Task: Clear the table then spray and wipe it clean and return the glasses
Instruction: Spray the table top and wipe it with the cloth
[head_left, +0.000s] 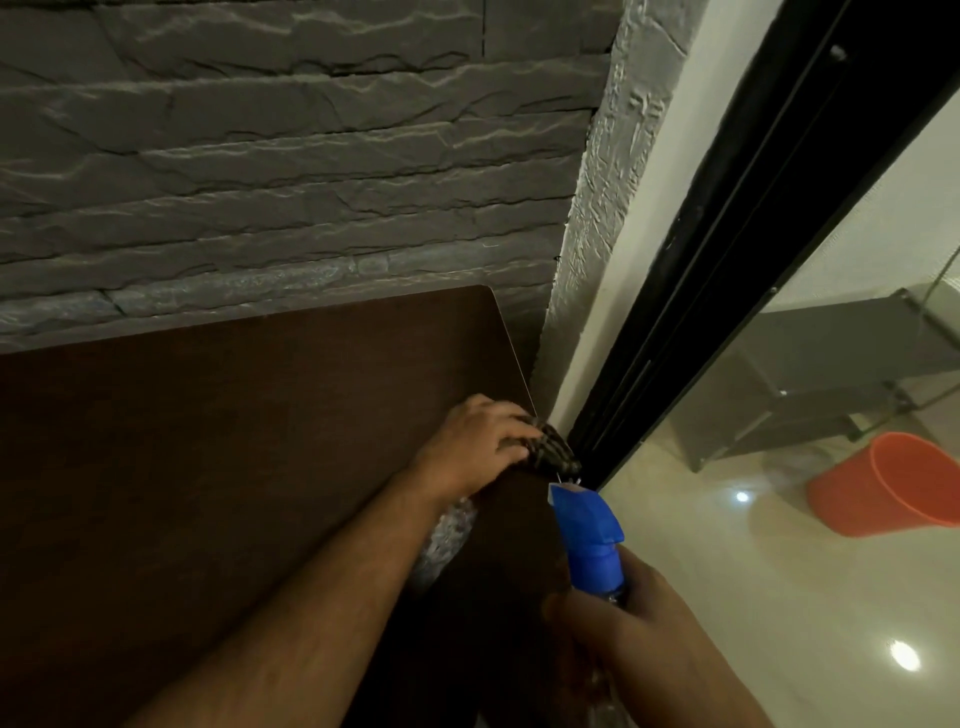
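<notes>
Blue spray bottle (589, 535), dark-brown table (208, 441) (checked cloth (553, 452)), orange bucket (888, 486).

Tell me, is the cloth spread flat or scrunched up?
Scrunched up. The left hand grips the cloth in a wad at the table edge, fingers curled over it.

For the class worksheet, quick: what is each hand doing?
Left hand: holding dark patterned cloth.
Right hand: holding blue-topped spray bottle.

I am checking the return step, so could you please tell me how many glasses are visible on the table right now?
0. The dark table shows no glasses; only the left hand pressing a cloth at its right edge. The arms hide part of the near tabletop, so one could be hidden there.
</notes>
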